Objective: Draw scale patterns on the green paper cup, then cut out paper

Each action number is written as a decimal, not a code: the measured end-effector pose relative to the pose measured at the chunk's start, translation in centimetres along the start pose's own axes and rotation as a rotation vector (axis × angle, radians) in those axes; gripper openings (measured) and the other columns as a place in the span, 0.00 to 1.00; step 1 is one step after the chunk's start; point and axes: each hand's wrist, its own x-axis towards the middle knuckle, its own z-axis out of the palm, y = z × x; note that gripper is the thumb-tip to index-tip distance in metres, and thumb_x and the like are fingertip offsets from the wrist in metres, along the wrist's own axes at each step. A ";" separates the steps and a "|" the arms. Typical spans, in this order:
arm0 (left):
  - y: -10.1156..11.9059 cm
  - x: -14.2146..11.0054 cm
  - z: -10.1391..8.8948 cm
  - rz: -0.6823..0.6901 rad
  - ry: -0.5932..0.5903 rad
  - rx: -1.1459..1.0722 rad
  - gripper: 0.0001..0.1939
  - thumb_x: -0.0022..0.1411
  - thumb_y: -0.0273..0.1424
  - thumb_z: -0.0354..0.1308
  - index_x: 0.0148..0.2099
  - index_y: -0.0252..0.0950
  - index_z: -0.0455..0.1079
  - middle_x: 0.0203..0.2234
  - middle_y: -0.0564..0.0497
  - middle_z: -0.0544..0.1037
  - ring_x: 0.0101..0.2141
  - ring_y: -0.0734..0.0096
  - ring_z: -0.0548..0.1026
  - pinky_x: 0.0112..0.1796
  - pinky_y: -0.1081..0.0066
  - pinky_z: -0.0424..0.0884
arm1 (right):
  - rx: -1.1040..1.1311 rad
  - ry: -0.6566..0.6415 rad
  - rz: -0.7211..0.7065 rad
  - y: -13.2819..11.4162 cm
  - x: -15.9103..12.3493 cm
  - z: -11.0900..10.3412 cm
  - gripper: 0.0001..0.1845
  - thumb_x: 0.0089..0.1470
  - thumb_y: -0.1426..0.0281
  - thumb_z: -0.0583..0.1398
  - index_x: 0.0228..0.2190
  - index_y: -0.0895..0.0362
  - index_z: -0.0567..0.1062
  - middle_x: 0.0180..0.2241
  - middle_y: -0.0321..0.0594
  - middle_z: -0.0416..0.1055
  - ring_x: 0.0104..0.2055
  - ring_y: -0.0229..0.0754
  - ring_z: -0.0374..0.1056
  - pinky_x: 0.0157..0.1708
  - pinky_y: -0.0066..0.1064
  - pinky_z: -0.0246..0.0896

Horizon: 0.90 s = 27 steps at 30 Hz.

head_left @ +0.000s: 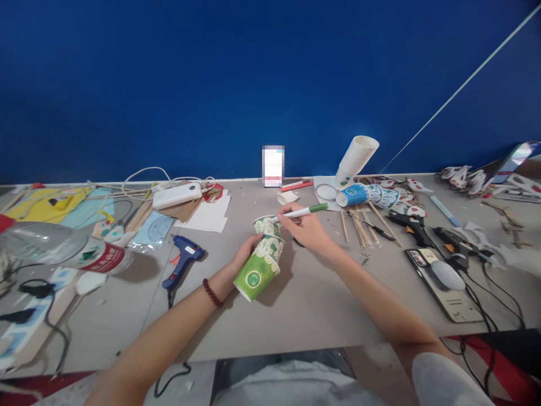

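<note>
My left hand (245, 255) is wrapped round the side of a joined row of green and white paper cups (257, 276), which lies tilted over the middle of the table. A plain green cup forms the near end; patterned sections run away from me. Between the fingers of my right hand (302, 228) is a white marker with a green end (306, 211). Its tip points at the far patterned cup section, but I cannot tell whether it touches. Beyond the hands lie a red marker (296, 185) and a small curled piece of white paper (288, 197).
To the left are a blue glue gun (185, 258), a large plastic bottle (67, 245), a power strip (36, 316) and a white power bank (177, 195). On the right stand stacked white cups (357, 158), near blue cups (355, 195), sticks, black glue guns and a phone (443, 287).
</note>
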 end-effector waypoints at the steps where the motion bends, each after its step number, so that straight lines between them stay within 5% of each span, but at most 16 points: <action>1: 0.0 -0.1 0.2 -0.016 0.012 0.015 0.16 0.57 0.35 0.53 0.40 0.26 0.72 0.29 0.42 0.79 0.27 0.64 0.76 0.33 0.67 0.70 | 0.001 -0.005 0.009 0.0 0.0 0.0 0.08 0.52 0.62 0.56 0.32 0.53 0.69 0.29 0.36 0.69 0.28 0.37 0.66 0.27 0.30 0.64; 8: -0.1 -0.5 0.7 0.048 0.095 0.108 0.14 0.55 0.35 0.58 0.41 0.29 0.71 0.28 0.45 0.78 0.27 0.66 0.76 0.31 0.69 0.70 | -0.103 -0.014 -0.020 -0.6 -0.3 -0.1 0.08 0.53 0.62 0.55 0.32 0.53 0.70 0.27 0.34 0.67 0.26 0.36 0.62 0.25 0.28 0.58; 27: 0.0 -0.6 1.1 0.134 0.090 0.195 0.16 0.54 0.36 0.60 0.41 0.30 0.70 0.27 0.46 0.78 0.26 0.68 0.75 0.32 0.70 0.69 | -0.191 0.010 -0.029 -0.4 -0.4 -0.2 0.07 0.53 0.64 0.54 0.31 0.53 0.69 0.26 0.33 0.67 0.26 0.37 0.63 0.26 0.28 0.57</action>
